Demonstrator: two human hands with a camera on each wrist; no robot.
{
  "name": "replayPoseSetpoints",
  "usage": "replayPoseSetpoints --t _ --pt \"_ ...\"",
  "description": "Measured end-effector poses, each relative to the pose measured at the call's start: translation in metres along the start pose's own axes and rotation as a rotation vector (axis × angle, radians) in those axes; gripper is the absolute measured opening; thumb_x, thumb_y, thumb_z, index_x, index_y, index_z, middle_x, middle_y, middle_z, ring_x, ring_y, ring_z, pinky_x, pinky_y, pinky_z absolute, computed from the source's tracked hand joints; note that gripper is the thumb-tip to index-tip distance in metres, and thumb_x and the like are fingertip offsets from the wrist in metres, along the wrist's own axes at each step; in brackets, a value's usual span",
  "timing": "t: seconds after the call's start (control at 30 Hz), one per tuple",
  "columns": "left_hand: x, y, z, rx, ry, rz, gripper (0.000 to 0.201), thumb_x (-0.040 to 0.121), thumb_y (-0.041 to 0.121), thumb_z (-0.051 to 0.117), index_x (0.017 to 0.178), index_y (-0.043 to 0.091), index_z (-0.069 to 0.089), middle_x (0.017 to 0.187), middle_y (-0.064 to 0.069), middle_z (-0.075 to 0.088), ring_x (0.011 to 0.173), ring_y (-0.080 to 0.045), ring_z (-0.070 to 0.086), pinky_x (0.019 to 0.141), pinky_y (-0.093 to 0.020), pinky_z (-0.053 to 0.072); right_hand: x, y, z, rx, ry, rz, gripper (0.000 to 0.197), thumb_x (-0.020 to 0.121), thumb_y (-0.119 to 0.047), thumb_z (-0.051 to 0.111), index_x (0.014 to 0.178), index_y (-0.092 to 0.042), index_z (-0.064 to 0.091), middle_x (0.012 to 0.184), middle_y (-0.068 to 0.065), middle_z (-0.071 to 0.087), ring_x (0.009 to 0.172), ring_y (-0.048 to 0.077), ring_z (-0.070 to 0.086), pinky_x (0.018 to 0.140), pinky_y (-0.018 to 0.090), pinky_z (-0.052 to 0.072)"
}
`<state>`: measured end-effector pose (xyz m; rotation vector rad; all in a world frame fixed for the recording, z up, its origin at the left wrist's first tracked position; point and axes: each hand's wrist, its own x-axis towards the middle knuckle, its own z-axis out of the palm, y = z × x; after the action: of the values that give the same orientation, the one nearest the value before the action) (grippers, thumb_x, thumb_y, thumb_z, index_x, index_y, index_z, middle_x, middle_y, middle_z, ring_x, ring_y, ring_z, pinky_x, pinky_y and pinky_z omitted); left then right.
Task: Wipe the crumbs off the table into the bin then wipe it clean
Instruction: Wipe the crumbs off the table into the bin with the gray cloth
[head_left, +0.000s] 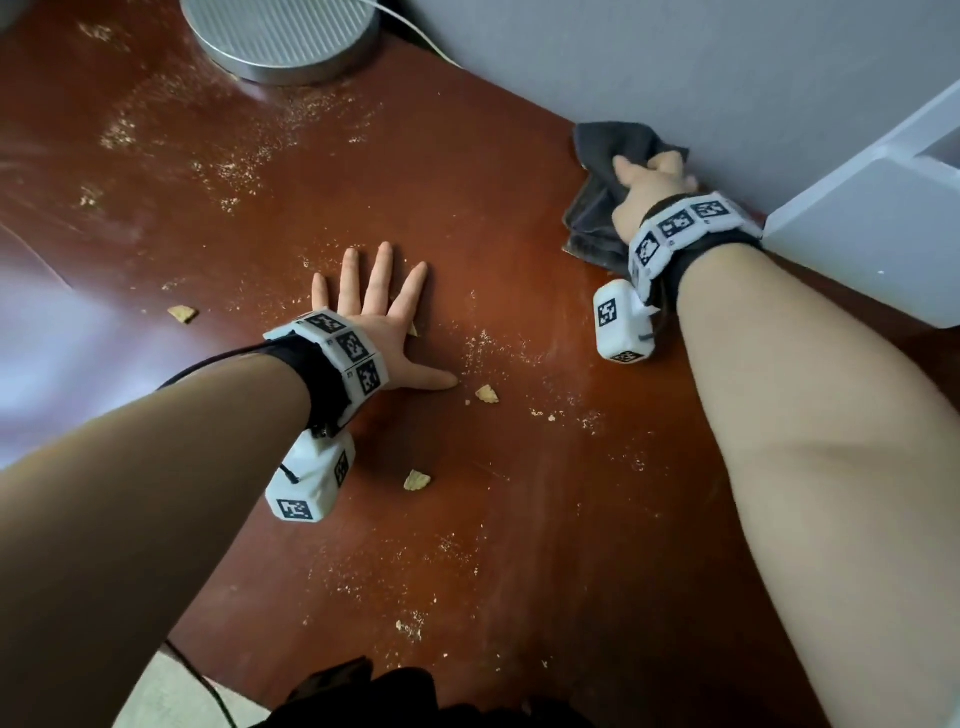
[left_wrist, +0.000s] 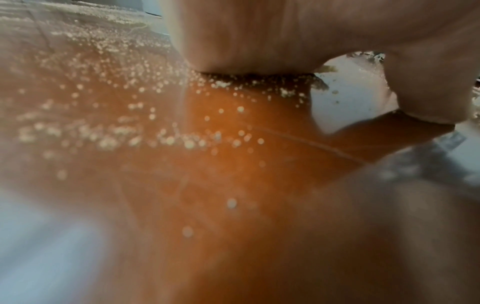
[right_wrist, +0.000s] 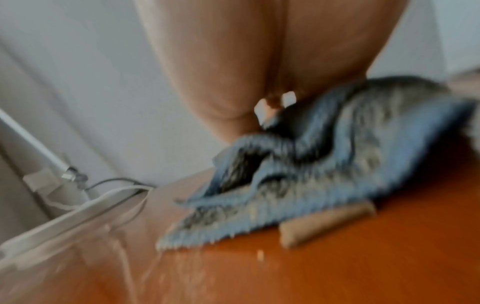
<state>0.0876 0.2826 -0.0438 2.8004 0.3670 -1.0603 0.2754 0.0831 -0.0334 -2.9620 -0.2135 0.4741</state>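
Glossy reddish-brown table (head_left: 467, 171), smooth and reflective, dusted with fine pale crumbs (head_left: 234, 171) densest toward the far left. Round, ribbed metal base (head_left: 283, 36) at the far edge, with a white cable (head_left: 415, 34) trailing behind it. 1 flat, jagged biscuit fragment (head_left: 182, 314) near the left side; 2 more, (head_left: 487, 394) just beyond the thumb tip and (head_left: 416, 480) closer to the near edge. Left hand (head_left: 379, 317) laid flat on the table mid-surface, palm down, fingers straight and spread, holding nothing; in the left wrist view, heel of the palm pressed on the wood amid blurred crumbs (left_wrist: 166, 139). Open stretch of table between the 2 hands, lightly speckled. Right hand (head_left: 652, 189) at the far right corner, fingers curled over a bunched dark grey cloth (head_left: 597, 208), soft and ribbed; in the right wrist view, cloth (right_wrist: 324, 185) folded in layers, lower edge flecked with crumbs, resting on the table. Grey wall (head_left: 675, 62) directly behind the cloth, closing off that side. Pale box-shaped unit (head_left: 872, 234) against the right table edge. Bin not visible in any view.
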Motion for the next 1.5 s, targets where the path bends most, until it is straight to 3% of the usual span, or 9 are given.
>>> replayPoseSetpoints --t 0.1,0.27,0.47,0.6,0.83,0.93,1.1,1.27,1.5 --pt "0.0 0.0 0.0 0.003 0.001 -0.002 0.123 0.06 0.085 0.05 0.141 0.036 -0.028 0.148 0.0 -0.037 0.138 -0.029 -0.03 0.112 -0.054 -0.011 -0.016 -0.016 0.013 0.147 -0.074 -0.166 0.048 0.091 -0.016 0.047 0.135 -0.032 0.045 0.141 0.004 0.031 0.125 0.024 0.039 0.099 0.014 0.029" --pt "-0.001 0.001 0.0 -0.007 0.012 0.001 0.123 0.06 0.084 0.052 0.141 0.035 -0.028 0.149 0.0 -0.037 0.138 -0.029 -0.03 0.112 -0.054 -0.011 -0.056 -0.03 0.008 0.083 -0.371 -0.486 0.052 0.086 -0.005 0.051 0.131 -0.03 0.053 0.133 0.0 0.047 0.119 0.016 0.049 0.091 0.018 0.033" --pt "-0.001 0.001 -0.002 0.002 -0.015 -0.004 0.123 0.059 0.086 0.049 0.14 0.036 -0.03 0.147 0.0 -0.039 0.138 -0.029 -0.031 0.113 -0.054 -0.011 -0.018 0.041 -0.032 0.14 0.132 0.089 0.051 0.09 -0.012 0.044 0.14 -0.024 0.041 0.143 0.015 0.034 0.128 0.036 0.04 0.109 0.037 0.032" --pt "-0.001 0.0 -0.001 -0.007 -0.017 0.0 0.123 0.059 0.087 0.048 0.14 0.037 -0.029 0.147 0.001 -0.039 0.138 -0.029 -0.031 0.113 -0.054 -0.012 -0.024 0.063 -0.018 -0.166 -0.027 0.249 0.057 0.093 -0.02 0.044 0.146 -0.029 0.024 0.145 0.016 0.022 0.13 0.042 0.03 0.107 0.052 0.032" --pt "-0.003 0.0 -0.003 -0.011 -0.022 -0.002 0.123 0.059 0.086 0.049 0.139 0.037 -0.03 0.147 0.001 -0.04 0.137 -0.028 -0.032 0.113 -0.053 -0.013 -0.101 0.024 0.005 -0.007 -0.399 -0.467 0.06 0.083 0.006 0.046 0.134 -0.027 0.046 0.139 0.003 0.031 0.127 0.022 0.036 0.106 0.026 0.03" --pt "-0.003 0.0 -0.002 -0.008 -0.013 -0.001 0.123 0.058 0.087 0.049 0.14 0.038 -0.03 0.147 0.002 -0.04 0.137 -0.028 -0.031 0.113 -0.053 -0.012 -0.106 0.028 -0.013 0.07 -0.467 -0.567 0.055 0.082 0.008 0.046 0.126 -0.025 0.056 0.132 0.001 0.043 0.124 0.015 0.042 0.102 0.017 0.026" --pt "-0.004 0.001 -0.002 -0.006 -0.015 -0.005 0.122 0.059 0.086 0.048 0.139 0.038 -0.03 0.147 0.003 -0.04 0.138 -0.028 -0.031 0.113 -0.052 -0.012 -0.054 0.055 -0.028 0.135 0.062 0.017 0.062 0.089 -0.003 0.044 0.144 -0.026 0.03 0.146 0.011 0.027 0.131 0.031 0.037 0.109 0.036 0.031" --pt "-0.002 0.0 -0.001 -0.009 -0.017 -0.004 0.123 0.058 0.087 0.048 0.139 0.038 -0.03 0.147 0.002 -0.04 0.137 -0.028 -0.032 0.113 -0.052 -0.013 -0.017 0.05 -0.018 -0.132 -0.058 0.291 0.067 0.095 -0.019 0.041 0.15 -0.018 0.004 0.151 0.017 0.019 0.136 0.039 0.027 0.109 0.051 0.027" --pt "-0.003 0.0 -0.001 -0.002 -0.012 -0.004 0.123 0.059 0.087 0.048 0.14 0.037 -0.03 0.147 0.002 -0.04 0.138 -0.028 -0.031 0.112 -0.052 -0.013 -0.057 0.023 -0.008 -0.174 -0.273 -0.347 0.062 0.091 -0.006 0.042 0.146 -0.03 0.026 0.157 -0.001 0.016 0.14 0.03 0.022 0.115 0.035 0.02"
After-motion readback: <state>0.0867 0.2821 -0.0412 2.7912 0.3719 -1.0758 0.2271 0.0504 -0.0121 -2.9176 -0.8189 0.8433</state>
